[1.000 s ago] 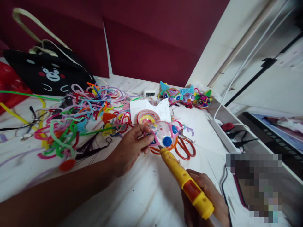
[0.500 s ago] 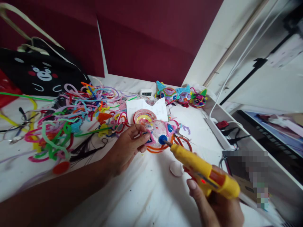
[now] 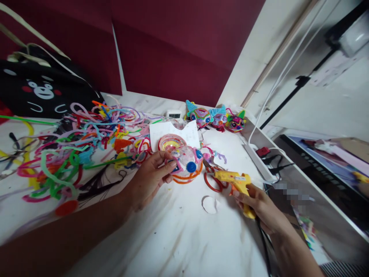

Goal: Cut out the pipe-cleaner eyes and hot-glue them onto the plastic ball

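Observation:
My left hand [image 3: 155,169] pinches the left edge of a clear plastic craft piece [image 3: 187,156], trimmed with pink and orange pipe cleaner. A round blue disc [image 3: 191,166] sits low on its front, and dark blue pieces lie in the pink trim at either side. My right hand [image 3: 256,200] is wrapped around the handle of a yellow hot glue gun [image 3: 233,177]. The gun's nozzle points left, apart from the craft piece and over the scissors [image 3: 215,182] with red-orange handles. Below the gun, a white disc [image 3: 210,204] lies on the table.
Tangled pipe cleaners [image 3: 95,134] cover the table's left side. Behind the craft piece are a colourful round dish [image 3: 170,141] and white paper [image 3: 154,130]. Finished-looking animal faces [image 3: 201,117] stand at the back. A power strip [image 3: 261,167] with cables is at the right.
The glue gun has moved away from the blue disc, to the right and farther from me, and turned more level. My left hand still holds the craft piece; the view has shifted slightly.

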`<control>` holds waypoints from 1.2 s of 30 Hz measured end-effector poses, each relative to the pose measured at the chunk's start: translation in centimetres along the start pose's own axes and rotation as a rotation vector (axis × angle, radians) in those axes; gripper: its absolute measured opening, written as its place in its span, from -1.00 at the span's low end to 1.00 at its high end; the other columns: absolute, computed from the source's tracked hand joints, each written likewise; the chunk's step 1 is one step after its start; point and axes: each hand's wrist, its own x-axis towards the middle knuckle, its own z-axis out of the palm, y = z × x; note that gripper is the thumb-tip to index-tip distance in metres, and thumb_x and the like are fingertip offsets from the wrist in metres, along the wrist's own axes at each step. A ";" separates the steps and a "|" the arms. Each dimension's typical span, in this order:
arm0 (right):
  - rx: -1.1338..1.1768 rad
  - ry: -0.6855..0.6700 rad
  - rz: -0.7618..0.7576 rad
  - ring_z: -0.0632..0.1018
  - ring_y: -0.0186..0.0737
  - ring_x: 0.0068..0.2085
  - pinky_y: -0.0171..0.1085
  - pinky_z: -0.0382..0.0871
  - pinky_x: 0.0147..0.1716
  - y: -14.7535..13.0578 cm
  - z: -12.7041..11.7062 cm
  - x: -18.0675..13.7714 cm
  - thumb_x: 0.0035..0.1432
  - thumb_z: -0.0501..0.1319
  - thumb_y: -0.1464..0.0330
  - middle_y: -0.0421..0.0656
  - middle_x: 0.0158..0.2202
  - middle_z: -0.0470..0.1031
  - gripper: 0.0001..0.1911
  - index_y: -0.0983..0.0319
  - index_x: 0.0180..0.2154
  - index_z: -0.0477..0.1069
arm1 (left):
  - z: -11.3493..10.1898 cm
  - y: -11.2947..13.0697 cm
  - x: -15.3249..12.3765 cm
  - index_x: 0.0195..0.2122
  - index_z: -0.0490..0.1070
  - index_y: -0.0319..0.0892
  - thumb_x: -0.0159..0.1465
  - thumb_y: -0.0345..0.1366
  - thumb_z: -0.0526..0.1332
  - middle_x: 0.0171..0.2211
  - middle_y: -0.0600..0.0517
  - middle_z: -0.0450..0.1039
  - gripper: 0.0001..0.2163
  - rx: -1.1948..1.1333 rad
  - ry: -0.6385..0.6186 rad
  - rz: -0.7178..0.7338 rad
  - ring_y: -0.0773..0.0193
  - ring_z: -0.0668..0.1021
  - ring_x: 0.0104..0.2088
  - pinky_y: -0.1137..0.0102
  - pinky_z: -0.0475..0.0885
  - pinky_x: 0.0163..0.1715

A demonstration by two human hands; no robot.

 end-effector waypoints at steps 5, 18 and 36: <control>-0.128 -0.083 -0.009 0.38 -0.36 -0.55 -0.36 0.16 -0.58 0.5 0.2 1.2 -0.04 0.44 0.11 -0.24 -0.48 0.48 -0.51 0.27 -0.18 0.41 | 0.3 0.1 -0.3 -0.36 0.43 -0.20 -0.05 -0.34 0.53 -0.44 0.14 0.43 -0.68 0.008 0.005 -0.002 0.46 0.40 -0.49 0.59 0.27 -0.61; -0.443 0.253 -0.676 0.54 -0.05 -0.03 -0.03 0.47 -0.04 -1.7 8.7 -2.9 0.18 0.29 0.11 -0.02 0.00 0.48 -0.49 0.17 0.08 0.29 | 0.5 -0.3 -1.0 -0.39 0.41 -0.17 0.04 -0.38 0.46 -0.44 0.16 0.43 -0.78 0.081 -0.018 0.117 0.50 0.37 -0.56 0.59 0.26 -0.63; -0.360 0.422 -0.720 0.47 -0.07 -0.11 -0.04 0.39 -0.10 -2.9 13.8 -1.9 0.09 0.36 0.05 -0.08 -0.14 0.38 -0.47 0.22 -0.07 0.27 | 0.2 -1.0 -1.5 -0.35 0.39 -0.16 0.14 -0.33 0.43 -0.42 0.14 0.45 -0.81 0.151 -0.087 0.214 0.45 0.45 -0.51 0.56 0.34 -0.59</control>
